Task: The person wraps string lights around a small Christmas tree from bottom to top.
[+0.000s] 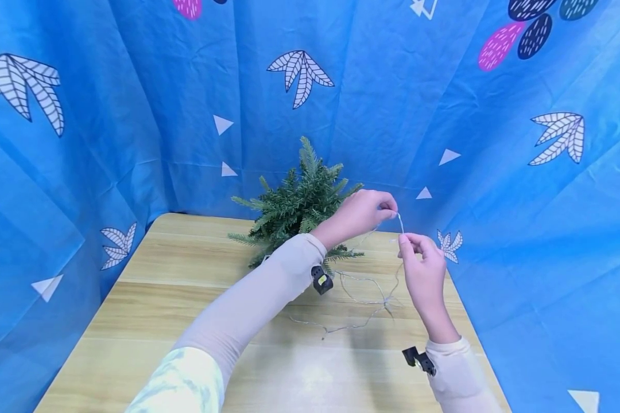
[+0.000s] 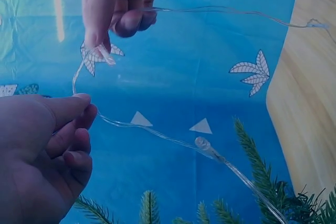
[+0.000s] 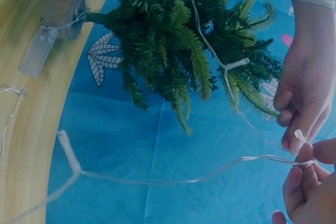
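Note:
A small artificial Christmas tree (image 1: 297,201) stands toward the back of the table. Beyond its right side, my left hand (image 1: 364,212) pinches a thin clear string-light wire (image 2: 239,176) between thumb and fingertips. My right hand (image 1: 426,272), a little lower and farther right, pinches the same wire close by. A short stretch of it runs between both hands, with a small clear bulb (image 2: 106,55) at the right fingertips. From the left hand, wire leads back to the tree's branches (image 3: 178,40). More wire lies in loose loops on the table.
The tree's round wooden base (image 3: 63,17) rests on the wooden table (image 1: 175,275), a clear plastic box (image 3: 38,53) beside it. Blue patterned cloth (image 1: 196,115) hangs behind the table and along both sides.

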Motion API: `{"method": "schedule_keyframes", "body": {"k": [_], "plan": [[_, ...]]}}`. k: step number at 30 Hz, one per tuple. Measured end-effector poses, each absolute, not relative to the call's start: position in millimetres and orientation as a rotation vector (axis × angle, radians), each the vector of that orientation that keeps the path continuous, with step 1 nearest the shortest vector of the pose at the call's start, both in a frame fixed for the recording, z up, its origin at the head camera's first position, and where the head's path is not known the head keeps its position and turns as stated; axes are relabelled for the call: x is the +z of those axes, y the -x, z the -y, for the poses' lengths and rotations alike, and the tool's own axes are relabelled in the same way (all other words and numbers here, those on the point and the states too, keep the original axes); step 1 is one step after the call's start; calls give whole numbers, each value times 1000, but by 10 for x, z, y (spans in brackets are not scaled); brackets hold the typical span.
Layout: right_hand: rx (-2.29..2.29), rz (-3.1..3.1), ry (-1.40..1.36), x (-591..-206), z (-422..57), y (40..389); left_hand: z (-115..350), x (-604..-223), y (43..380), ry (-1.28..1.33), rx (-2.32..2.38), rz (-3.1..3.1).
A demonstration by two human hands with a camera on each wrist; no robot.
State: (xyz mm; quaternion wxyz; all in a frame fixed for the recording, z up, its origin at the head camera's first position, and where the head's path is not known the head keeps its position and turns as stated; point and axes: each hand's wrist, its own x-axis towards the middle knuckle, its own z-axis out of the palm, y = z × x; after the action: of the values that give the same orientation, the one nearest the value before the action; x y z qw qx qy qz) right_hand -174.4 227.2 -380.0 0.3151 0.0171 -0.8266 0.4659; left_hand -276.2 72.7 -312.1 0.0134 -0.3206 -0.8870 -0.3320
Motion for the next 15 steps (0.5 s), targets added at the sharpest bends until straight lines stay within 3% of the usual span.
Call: {"method": "schedule_keyframes", "body": {"k": [15], "plan": [[1218,2162,-39,-3853,-2280,1690,-709,-3125,2860,825,-1094,2740]]}}
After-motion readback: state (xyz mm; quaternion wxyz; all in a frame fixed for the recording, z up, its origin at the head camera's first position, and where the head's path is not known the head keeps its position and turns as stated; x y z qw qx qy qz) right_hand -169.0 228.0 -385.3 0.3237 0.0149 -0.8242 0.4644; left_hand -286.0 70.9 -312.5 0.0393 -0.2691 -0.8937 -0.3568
